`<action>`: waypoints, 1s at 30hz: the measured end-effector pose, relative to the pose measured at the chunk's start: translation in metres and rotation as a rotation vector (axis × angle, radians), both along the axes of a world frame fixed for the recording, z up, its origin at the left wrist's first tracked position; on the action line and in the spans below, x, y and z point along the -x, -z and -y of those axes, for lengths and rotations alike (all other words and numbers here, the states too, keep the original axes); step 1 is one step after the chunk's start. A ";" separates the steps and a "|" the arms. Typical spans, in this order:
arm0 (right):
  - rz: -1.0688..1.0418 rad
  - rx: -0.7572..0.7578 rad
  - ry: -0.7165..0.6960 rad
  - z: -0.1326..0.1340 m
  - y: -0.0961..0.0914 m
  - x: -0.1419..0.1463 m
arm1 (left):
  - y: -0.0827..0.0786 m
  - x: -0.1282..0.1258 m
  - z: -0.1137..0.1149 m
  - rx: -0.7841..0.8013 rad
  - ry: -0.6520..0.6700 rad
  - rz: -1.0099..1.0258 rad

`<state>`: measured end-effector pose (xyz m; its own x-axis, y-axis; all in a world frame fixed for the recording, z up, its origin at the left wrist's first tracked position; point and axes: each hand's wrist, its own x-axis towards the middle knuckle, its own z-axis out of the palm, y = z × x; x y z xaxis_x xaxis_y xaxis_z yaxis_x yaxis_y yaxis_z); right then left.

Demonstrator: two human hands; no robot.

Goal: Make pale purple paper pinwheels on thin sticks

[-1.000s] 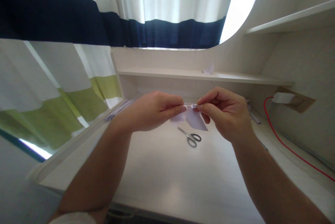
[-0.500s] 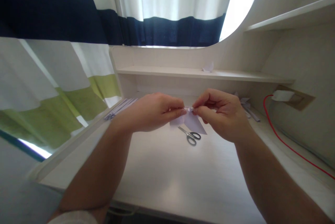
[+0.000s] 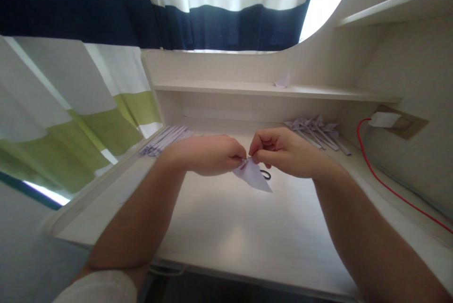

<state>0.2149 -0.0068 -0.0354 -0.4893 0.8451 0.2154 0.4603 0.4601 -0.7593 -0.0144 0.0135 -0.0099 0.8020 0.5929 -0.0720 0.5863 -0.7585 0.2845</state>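
A folded piece of white paper [image 3: 254, 176] hangs between my two hands above the desk, its pointed end reaching down to the right. My left hand [image 3: 216, 154] pinches its upper left edge, fingers closed. From the other side, the thumb and fingertips of my right hand [image 3: 283, 152] grip the top of the same paper. Behind it lie scissors [image 3: 266, 174]; only part of a dark handle loop shows, the rest being covered by paper and hands.
Rolled paper sticks [image 3: 168, 138] lie at the desk's left side. Paper sticks with folded tops [image 3: 316, 129] are piled at the back right. A folded paper piece [image 3: 282, 80] rests on the shelf [image 3: 219, 87]. A red cable [image 3: 375, 173] runs from a white plug [image 3: 385, 119] along the right.
My view has tipped downward. Both hands have turned the paper, and it now hides most of the scissors. More of the stick pile at the right shows.
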 end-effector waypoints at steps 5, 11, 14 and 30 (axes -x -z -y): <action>-0.016 0.049 -0.030 -0.008 0.003 -0.002 | 0.001 -0.001 -0.008 0.029 -0.082 0.069; -0.072 0.205 -0.198 -0.020 0.005 -0.006 | -0.002 0.000 -0.011 0.179 -0.063 0.143; -0.151 0.362 -0.324 -0.028 0.016 -0.009 | 0.007 -0.005 -0.022 0.387 0.019 0.159; -0.773 0.836 -0.033 0.022 0.115 -0.008 | 0.050 -0.041 -0.053 0.580 -0.009 0.344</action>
<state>0.2232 -0.0288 -0.1508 -0.4945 0.8551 -0.1558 -0.2676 -0.3203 -0.9087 0.0270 0.0669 -0.0602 0.8316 0.5418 -0.1220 0.3949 -0.4226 0.8157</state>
